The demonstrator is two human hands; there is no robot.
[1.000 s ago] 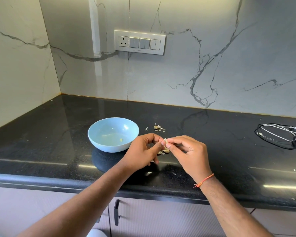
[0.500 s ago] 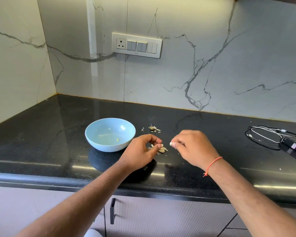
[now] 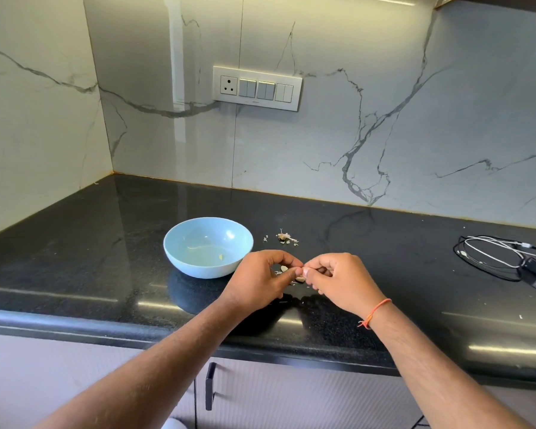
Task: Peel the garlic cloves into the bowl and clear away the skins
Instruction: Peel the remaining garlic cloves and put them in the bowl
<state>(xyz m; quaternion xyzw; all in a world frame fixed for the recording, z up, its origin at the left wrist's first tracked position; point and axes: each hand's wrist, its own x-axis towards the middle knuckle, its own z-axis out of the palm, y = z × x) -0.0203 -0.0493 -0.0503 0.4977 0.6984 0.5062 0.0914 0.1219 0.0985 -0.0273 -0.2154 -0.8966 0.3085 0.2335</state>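
garlic clove [image 3: 304, 269]: a small pale piece pinched between the fingertips of both hands, just right of the light blue bowl [image 3: 180, 255] and above the black counter [image 3: 75, 274]; too small to tell how much skin remains on it. left hand [image 3: 260, 281]: fingers curled, thumb and forefinger closed on the clove. right hand [image 3: 341, 281]: fingers curled inward, thumb tip meeting the left hand's fingertips on the same piece; an orange thread [image 3: 375, 312] circles its wrist. half a second before, the hands were apart, the right one off to the right of the bowl; they now touch. one small yellowish bit [image 3: 221, 257] lies inside the bowl. loose skins [image 3: 283, 269] lie on the counter under the hands, right of the bowl; a second heap of skins [image 3: 285, 237] lies behind and right of the bowl. cables and a black adapter [image 3: 508, 252] lie far right of the bowl. a switch panel [image 3: 257, 87] sits on the marble wall above the bowl.
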